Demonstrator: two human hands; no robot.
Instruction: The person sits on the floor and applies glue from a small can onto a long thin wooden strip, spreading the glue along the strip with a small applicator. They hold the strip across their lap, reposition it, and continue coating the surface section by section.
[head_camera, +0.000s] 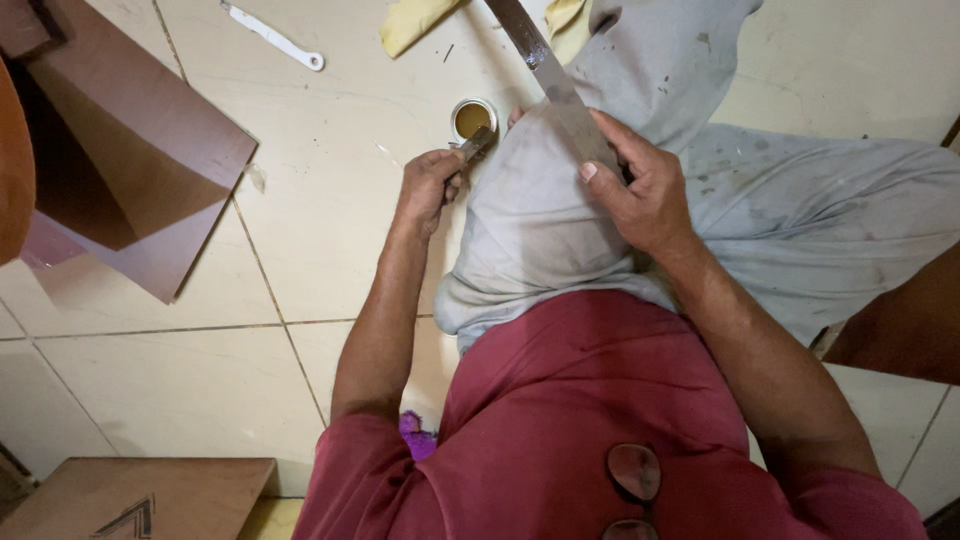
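Observation:
I sit on a tiled floor with my knee in grey trousers (540, 220) raised. My right hand (640, 190) presses a long flat metal strip (540, 60) against that knee, fingers curled over its lower end. My left hand (428, 185) grips a small metal tool (476, 143) whose tip reaches toward a small round open tin (473, 118) of brownish paste on the floor, just beyond the knee.
Brown laminate sheets (130, 170) lie on the floor at the left. A wooden board (140, 495) sits at the bottom left. A white flat tool (275, 38) and a yellow cloth (410, 22) lie at the top. Another brown panel (905, 325) is at the right.

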